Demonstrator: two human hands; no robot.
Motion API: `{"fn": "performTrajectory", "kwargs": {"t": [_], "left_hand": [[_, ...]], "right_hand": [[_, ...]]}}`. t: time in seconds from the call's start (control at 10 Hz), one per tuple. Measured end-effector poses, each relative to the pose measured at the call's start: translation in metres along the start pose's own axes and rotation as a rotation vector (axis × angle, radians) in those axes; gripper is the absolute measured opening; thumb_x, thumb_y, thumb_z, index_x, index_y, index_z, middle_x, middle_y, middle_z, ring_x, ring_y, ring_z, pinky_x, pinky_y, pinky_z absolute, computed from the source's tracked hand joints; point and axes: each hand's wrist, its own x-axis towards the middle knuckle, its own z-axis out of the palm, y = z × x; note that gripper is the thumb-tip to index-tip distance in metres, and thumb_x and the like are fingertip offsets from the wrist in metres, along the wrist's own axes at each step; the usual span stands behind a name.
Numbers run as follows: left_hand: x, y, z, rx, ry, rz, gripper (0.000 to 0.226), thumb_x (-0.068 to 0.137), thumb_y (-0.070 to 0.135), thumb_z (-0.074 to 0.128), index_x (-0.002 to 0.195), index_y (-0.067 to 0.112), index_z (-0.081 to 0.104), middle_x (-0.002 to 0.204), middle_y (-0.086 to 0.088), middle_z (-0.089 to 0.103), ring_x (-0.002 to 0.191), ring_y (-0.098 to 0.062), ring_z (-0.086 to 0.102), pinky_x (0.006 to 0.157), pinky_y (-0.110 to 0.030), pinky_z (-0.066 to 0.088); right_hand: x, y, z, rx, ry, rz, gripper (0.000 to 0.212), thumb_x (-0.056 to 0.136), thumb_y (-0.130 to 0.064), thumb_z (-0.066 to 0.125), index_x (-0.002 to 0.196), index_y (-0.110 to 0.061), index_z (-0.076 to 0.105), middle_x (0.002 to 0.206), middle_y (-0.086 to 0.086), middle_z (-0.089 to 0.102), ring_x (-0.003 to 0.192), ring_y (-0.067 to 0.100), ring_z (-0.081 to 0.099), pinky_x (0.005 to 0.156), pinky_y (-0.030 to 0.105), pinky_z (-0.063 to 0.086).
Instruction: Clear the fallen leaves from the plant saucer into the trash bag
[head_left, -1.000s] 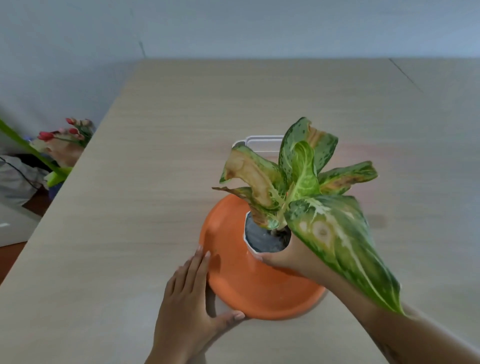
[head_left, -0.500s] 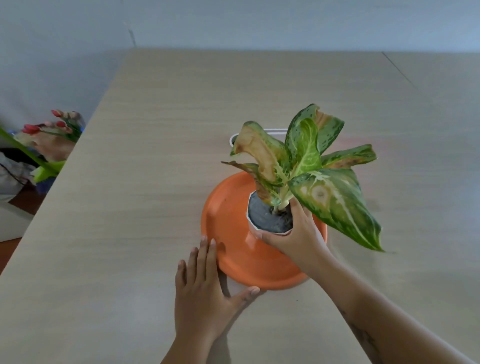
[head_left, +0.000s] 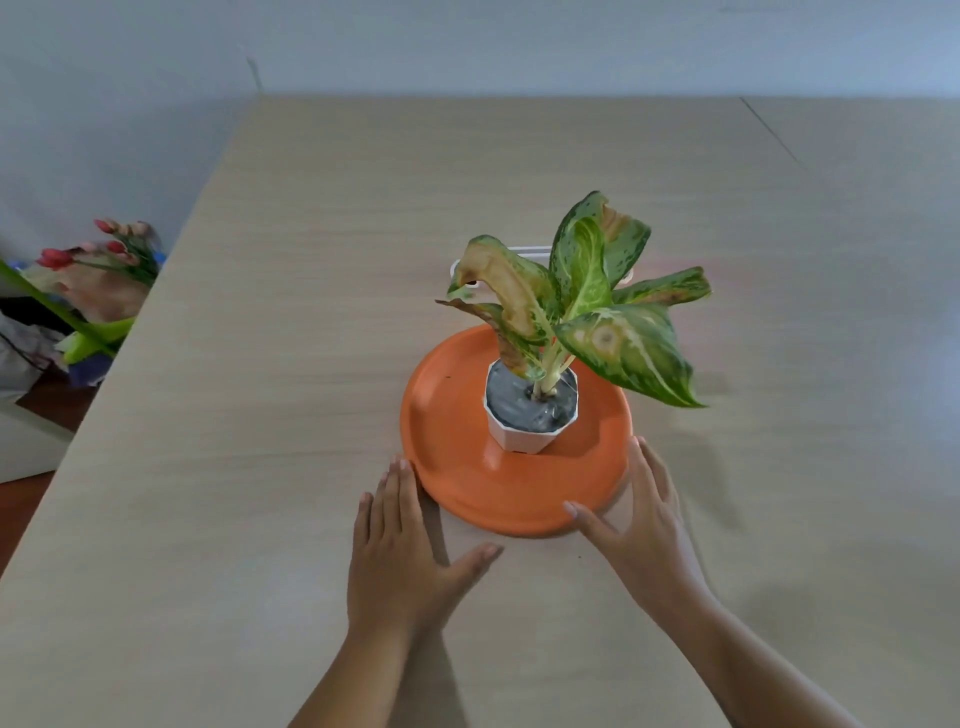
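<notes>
Now both flat, spread hands, left (head_left: 402, 551) and right (head_left: 641, 525), flank the orange saucer (head_left: 457, 467).

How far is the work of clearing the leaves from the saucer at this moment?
Done, it seems: the orange saucer shows no fallen leaves, only the white pot standing on it. In hand: the left hand and right hand lie open at its near rim, holding nothing. Left: unclear; no trash bag is in view.
</notes>
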Motion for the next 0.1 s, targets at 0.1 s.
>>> {"fn": "performTrajectory", "kwargs": {"t": [0.1], "left_hand": [[-0.0158,-0.0136,0.0015,0.109,-0.004,0.008,0.111,0.074,0.085,0.034,0.156,0.014,0.010,0.164,0.000,0.006,0.151,-0.012,0.000,0.121,-0.036,-0.001]], "right_hand": [[-0.0222,0.0265,0.0013,-0.109,-0.029,0.021,0.092,0.081,-0.070,0.042,0.152,-0.021,0.012,0.161,0.000,0.012,0.147,0.014,0.004,0.118,0.035,0.014]]}}
